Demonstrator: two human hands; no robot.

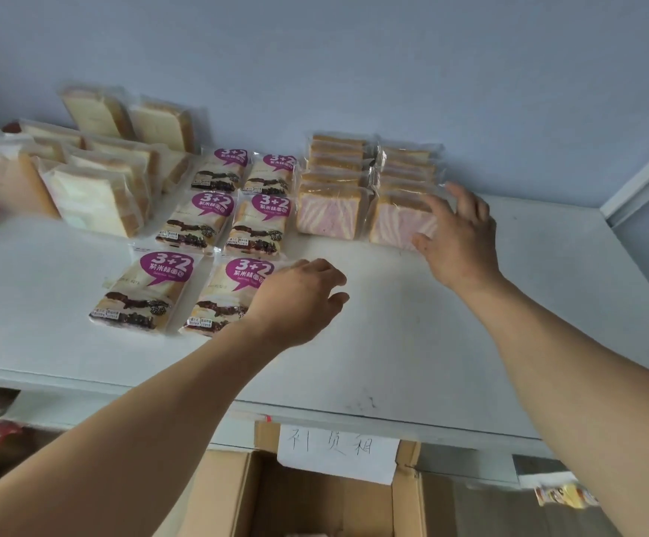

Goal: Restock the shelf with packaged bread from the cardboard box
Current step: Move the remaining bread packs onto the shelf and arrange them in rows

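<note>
Squaring up the right-hand row looks to be the step in hand: my right hand (pixel 455 234) lies with fingers spread against the front clear-wrapped pack of pink-and-cream marbled sliced bread (pixel 400 220), thumb at its lower corner, pressing rather than gripping as far as I can judge. My left hand (pixel 299 296) hovers with loosely curled fingers holding nothing, just beside the nearest white bread packet with the purple "3+2" speech-bubble label (pixel 234 294). Both rows sit on the white flat shelf board (pixel 412 343), the marbled packs stacked back toward the pale blue wall (pixel 354 52). I would push gently and evenly, since soft bread in thin film will likely dent, and keep the front face level with the neighbouring marbled pack (pixel 328 215). More stock should come from the open brown cardboard box (pixel 245 494) below the shelf edge; its contents are barely visible from here.
</note>
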